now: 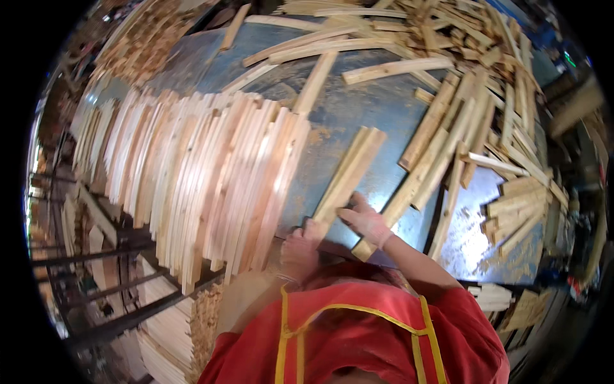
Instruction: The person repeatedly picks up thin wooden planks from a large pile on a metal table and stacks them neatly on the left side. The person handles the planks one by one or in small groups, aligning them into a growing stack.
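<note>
A few pale wooden strips (pixel 350 168) lie side by side in front of me, slanting away to the upper right over the metal tabletop. My left hand (pixel 300 251) is closed around their near end at the table's front edge. From the right side, my right hand (pixel 364 221) grips their edge, its fingers bent against the wood. Both hands look covered in thin pale gloves. Just left of the strips stands a long row of wooden strips (pixel 211 173), packed closely side by side. Another wooden strip (pixel 409 185) lies just beyond my right hand, passing behind my wrist.
Loose wooden pieces (pixel 448 38) form a tangled heap at the far right. Shorter pieces (pixel 518 208) are bunched on the right. The blue-grey metal table (pixel 339 102) carries sawdust. A dark metal frame (pixel 128 307) and stacked boards (pixel 166 333) are below left.
</note>
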{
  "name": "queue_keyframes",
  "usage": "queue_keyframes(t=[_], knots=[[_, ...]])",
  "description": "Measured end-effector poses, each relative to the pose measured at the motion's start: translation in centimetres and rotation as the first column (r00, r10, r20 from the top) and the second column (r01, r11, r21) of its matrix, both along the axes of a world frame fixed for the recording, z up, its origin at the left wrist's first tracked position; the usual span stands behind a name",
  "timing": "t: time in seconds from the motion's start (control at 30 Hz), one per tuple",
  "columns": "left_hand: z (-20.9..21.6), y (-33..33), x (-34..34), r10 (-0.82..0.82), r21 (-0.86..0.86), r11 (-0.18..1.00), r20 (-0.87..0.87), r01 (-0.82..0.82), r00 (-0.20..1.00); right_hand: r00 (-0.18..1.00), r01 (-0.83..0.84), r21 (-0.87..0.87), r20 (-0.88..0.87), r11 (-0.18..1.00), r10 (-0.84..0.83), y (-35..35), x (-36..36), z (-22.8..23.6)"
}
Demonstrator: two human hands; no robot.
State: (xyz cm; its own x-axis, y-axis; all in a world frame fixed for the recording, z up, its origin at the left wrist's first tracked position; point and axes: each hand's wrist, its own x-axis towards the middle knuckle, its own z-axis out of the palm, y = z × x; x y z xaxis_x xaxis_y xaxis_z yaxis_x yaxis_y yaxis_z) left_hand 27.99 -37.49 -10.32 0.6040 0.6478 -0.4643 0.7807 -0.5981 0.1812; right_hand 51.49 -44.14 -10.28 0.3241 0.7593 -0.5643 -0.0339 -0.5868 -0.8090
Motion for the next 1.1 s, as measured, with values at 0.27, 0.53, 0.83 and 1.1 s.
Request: queue_keyframes(t=[0.27,0.53,0.83,1.1], knots=[[4.5,1.0,-6.4,0.062,0.133,0.986,0.292,-0.104,0.954,0.927,-0.281,-0.172,0.205,0.944,0.314,7.7,-10.0,2.4],[5.6,1.7,-2.9,-0.182,0.247,0.965,0.399,0.086,0.899,0.949,-0.234,0.058,0.232,0.971,0.215,4.3,-1.5,6.8],[3.8,-5.6,14.6,-0.391,-0.074,0.911,0.154,0.406,0.907,0.437,0.748,0.163,0.608,0.643,-0.663,-14.5,25.0,2.2],[4.6,-0.8,14.2,0.602,-0.979,0.17,0.192,0.111,0.775,0.69,0.644,-0.017,0.445,0.765,-0.571,-15.2,18.1,-1.7]])
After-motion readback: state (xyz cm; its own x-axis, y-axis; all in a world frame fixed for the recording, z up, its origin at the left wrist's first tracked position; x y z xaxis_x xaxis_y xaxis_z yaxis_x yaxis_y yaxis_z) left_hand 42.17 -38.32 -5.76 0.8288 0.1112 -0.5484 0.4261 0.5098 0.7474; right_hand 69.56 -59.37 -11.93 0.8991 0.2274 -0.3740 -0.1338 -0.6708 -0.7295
